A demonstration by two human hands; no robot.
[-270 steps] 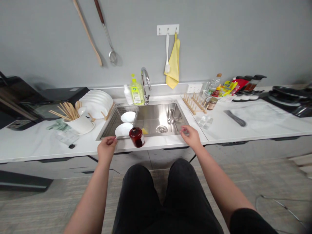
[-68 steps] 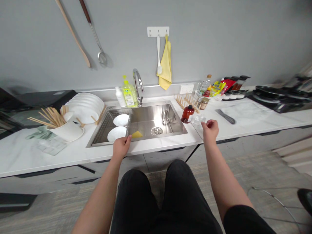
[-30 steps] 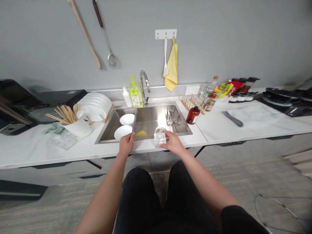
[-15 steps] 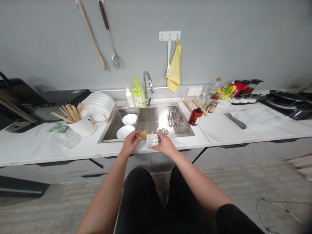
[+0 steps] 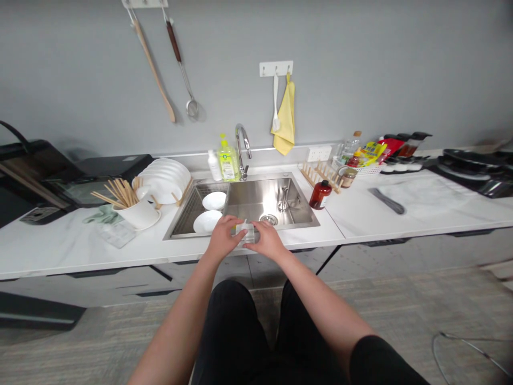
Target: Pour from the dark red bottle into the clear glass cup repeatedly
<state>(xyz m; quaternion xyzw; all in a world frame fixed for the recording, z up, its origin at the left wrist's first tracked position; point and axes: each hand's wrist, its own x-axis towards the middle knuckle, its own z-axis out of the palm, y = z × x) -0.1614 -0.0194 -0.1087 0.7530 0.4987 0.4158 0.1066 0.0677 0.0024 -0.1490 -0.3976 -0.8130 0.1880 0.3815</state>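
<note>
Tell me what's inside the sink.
Two white bowls and a drain show in the sink; the left hand and right hand cover part of its near side, hiding what lies there.

Wall (image 5: 360, 64), top: plain grey. Cloth (image 5: 285, 120), upper centre: yellow. Worktop (image 5: 360, 214), across the middle: white, grey-veined. Detergent bottle (image 5: 228, 164), left of centre: yellow-green. Two bowls (image 5: 214, 201), left of centre: white. Boxy container (image 5: 247, 234), just below centre: clear, colourless. Round bottle (image 5: 319, 197), right of centre: reddish brown, dark-capped. Trousers (image 5: 230, 337), bottom centre: black. Floor (image 5: 401, 299), lower right: grey, streaked.
</note>
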